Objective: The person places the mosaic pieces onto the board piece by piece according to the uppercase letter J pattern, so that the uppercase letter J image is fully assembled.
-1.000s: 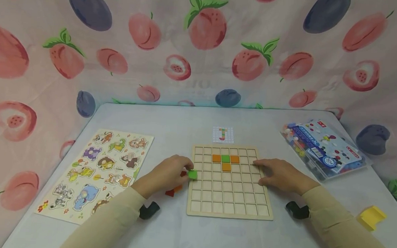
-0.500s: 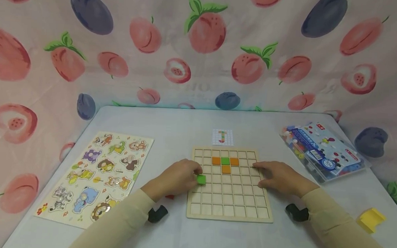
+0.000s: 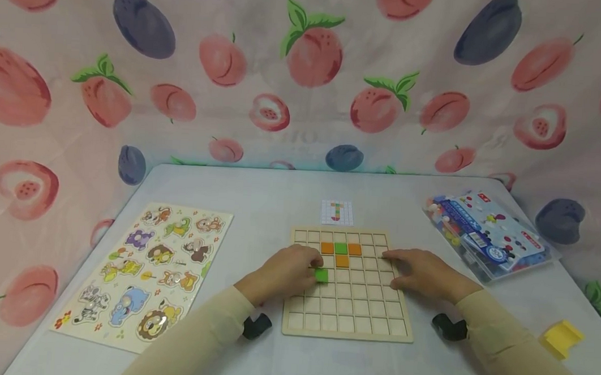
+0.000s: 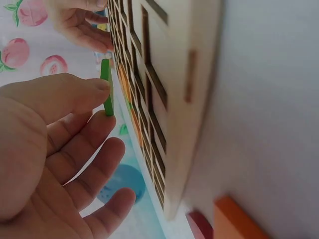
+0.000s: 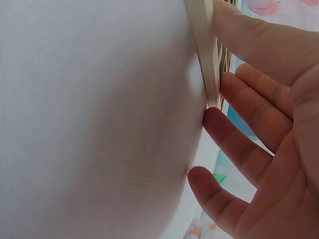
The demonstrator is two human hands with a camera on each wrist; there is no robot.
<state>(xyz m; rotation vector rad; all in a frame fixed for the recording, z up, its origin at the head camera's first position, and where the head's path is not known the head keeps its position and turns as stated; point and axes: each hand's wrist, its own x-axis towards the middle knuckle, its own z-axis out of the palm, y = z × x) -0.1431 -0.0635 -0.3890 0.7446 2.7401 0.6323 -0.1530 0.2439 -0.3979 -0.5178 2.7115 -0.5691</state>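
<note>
My left hand pinches a green square tile between thumb and forefinger, over the left part of the wooden grid board. In the left wrist view the tile stands edge-on above the board's cells, with the other fingers spread loosely. Near the top of the board, an orange tile, a green tile and another orange tile form a row, and one more orange tile lies below the green one. My right hand touches the board's right edge with extended fingers and thumb.
A small pattern card lies behind the board. To the left is an animal puzzle board; to the right, a clear box of colourful pieces and a yellow piece. Loose orange and red pieces lie beside the board.
My left hand has carried the green tile rightward from the board's left edge to over its inner cells. My right hand has stayed at the right edge.
</note>
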